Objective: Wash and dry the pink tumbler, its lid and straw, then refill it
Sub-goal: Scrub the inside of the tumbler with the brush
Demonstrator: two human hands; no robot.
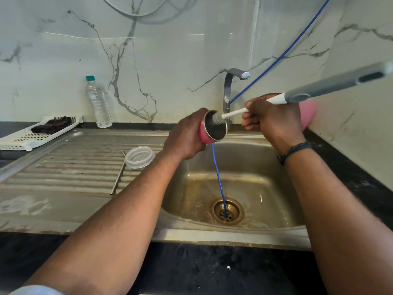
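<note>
Here, left hand (pixel 185 137) gripping tumbler (pixel 204 136), right hand (pixel 270 122) gripping brush (pixel 234 113)

Faucet (pixel 229 90) and blue hose (pixel 219 173) (down to drain) cross the basin (pixel 265 188).

No text, brand or number can be read anywhere; the plastic bottle (pixel 98 102) appears to carry no label, though its surface is blurred.

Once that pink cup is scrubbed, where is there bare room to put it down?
The ribbed steel drainboard is bare left of the thin metal straw, below the white perforated tray. It is crowded around the clear plastic lid, and a blue tube crosses the sink basin.
</note>
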